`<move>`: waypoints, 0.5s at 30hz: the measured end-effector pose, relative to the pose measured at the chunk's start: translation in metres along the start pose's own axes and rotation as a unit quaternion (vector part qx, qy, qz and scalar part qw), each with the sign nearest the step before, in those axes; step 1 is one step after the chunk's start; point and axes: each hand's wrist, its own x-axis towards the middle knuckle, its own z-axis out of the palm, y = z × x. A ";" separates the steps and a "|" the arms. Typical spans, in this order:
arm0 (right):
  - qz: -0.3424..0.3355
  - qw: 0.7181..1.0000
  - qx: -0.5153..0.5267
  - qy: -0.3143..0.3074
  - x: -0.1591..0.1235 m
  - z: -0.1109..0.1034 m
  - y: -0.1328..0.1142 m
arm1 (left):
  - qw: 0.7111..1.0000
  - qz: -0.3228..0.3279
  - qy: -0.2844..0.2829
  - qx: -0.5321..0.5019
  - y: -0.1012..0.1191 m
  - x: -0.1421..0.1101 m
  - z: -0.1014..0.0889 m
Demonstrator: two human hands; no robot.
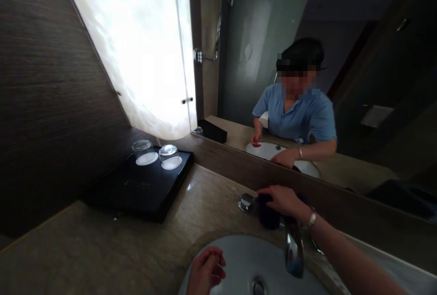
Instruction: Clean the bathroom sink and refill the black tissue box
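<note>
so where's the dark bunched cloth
In the head view, the dark bunched cloth is right of centre, under the right hand, beside the round chrome knob and curved chrome faucet.

I counted over my remote feed: bare hands (284, 201), two; dark cloth (267, 216), one; chrome faucet (294, 250), one; washbasin (246, 253), one; upturned glasses (168, 150), two; white coasters (171, 163), two; black tray (136, 191), one; mirror (259, 35), one.

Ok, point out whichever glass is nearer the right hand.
The glass nearer the sink; the other glass stands farther from the right hand, nearer the dark wall.
</note>
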 end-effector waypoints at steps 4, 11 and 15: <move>0.111 0.958 -0.116 0.239 -0.023 -0.015 -0.069 | 0.999 0.000 -0.025 -0.034 0.003 -0.005 0.012; 0.336 0.933 0.039 0.121 0.025 0.095 -0.083 | 0.999 -0.002 -0.024 -0.037 -0.006 -0.007 -0.026; 0.315 0.938 0.029 0.142 0.010 0.141 -0.079 | 0.998 -0.028 0.023 -0.050 -0.008 -0.006 -0.075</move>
